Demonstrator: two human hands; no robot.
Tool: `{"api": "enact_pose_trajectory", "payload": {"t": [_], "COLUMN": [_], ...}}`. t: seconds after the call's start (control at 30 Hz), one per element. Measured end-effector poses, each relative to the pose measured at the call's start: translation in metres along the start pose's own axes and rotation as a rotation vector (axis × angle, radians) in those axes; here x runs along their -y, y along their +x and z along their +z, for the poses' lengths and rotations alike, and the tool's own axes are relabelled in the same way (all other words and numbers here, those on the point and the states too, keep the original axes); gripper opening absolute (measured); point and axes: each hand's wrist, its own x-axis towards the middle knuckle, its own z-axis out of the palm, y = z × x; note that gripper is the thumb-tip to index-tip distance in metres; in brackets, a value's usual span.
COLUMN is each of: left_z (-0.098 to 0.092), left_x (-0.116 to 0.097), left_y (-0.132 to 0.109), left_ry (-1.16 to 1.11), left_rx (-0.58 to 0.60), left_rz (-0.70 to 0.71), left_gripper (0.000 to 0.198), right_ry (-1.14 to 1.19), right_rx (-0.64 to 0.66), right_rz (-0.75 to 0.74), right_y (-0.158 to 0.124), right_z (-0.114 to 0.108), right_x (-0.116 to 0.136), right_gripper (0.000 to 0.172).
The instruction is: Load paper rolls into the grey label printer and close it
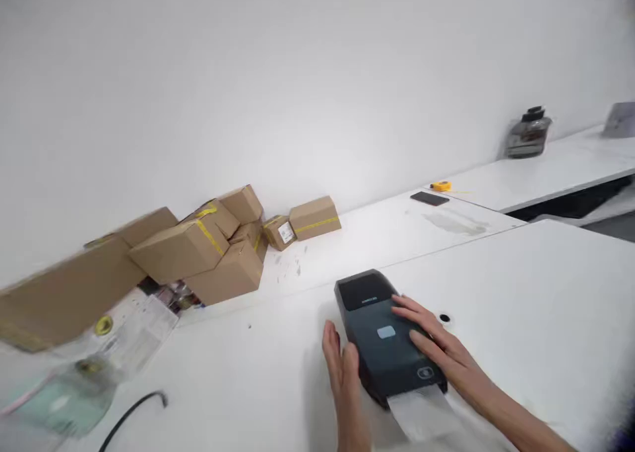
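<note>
A dark blue-grey label printer (381,333) lies on the white table, with a glossy black panel at its far end. From its near end comes a strip of white paper (421,412). My right hand (441,346) rests on the printer's top and right edge, fingers stretched out and spread. Along the left side is my left hand (342,386), upright on edge, its fingers extended and its thumb apart. Whether the left fingers touch the casing is hard to tell.
Cardboard boxes (193,247) with yellow tape are piled at the left. A black cable (131,409) ends left of the printer. Farther back lie a dark phone (429,198) and a yellow tape measure (441,186). A transparent jar (528,137) stands at the right by the wall.
</note>
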Motion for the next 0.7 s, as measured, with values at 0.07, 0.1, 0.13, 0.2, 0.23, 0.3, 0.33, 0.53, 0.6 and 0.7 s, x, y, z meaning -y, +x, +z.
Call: {"api": "enact_pose_trajectory", "payload": {"t": [0.07,0.1,0.13,0.2,0.23,0.3,0.33,0.53,0.6,0.7], "left_z": [0.002,0.003,0.003,0.002,0.001,-0.001,-0.002,-0.004,-0.004,-0.005], "left_x": [0.008,0.012,0.015,0.019,0.02,0.021,0.021,0.026,0.031,0.034], "left_y": [-0.01,-0.014,-0.017,-0.021,-0.022,-0.025,-0.026,-0.026,-0.024,-0.021], "left_ry": [-0.045,-0.065,-0.083,-0.119,-0.124,-0.118,-0.11,-0.098,-0.074,-0.025], "left_rx": [0.026,0.035,0.041,0.045,0.046,0.055,0.058,0.087,0.087,0.11], "left_rz": [-0.065,-0.092,-0.114,-0.151,-0.159,-0.163,-0.161,-0.11,-0.082,-0.019], "left_gripper": [0.099,0.1,0.101,0.102,0.102,0.101,0.099,0.092,0.093,0.09], "right_ry": [0.054,0.08,0.106,0.157,0.185,0.232,0.248,0.274,0.242,0.19], "right_rx": [-0.091,-0.127,-0.157,-0.205,-0.214,-0.216,-0.213,-0.201,-0.222,-0.248], "right_rz": [0.123,0.175,0.22,0.281,0.308,0.378,0.409,0.399,0.329,0.244], "right_y": [-0.009,-0.013,-0.016,-0.02,-0.021,-0.023,-0.023,-0.022,-0.021,-0.02], "right_z": [0.004,0.006,0.008,0.012,0.014,0.016,0.016,0.016,0.018,0.021], "right_x": [0.002,0.003,0.003,0.002,0.0,-0.005,-0.008,-0.027,-0.034,-0.042], "right_gripper": [0.057,0.065,0.071,0.082,0.086,0.09,0.091,0.085,0.082,0.08]}}
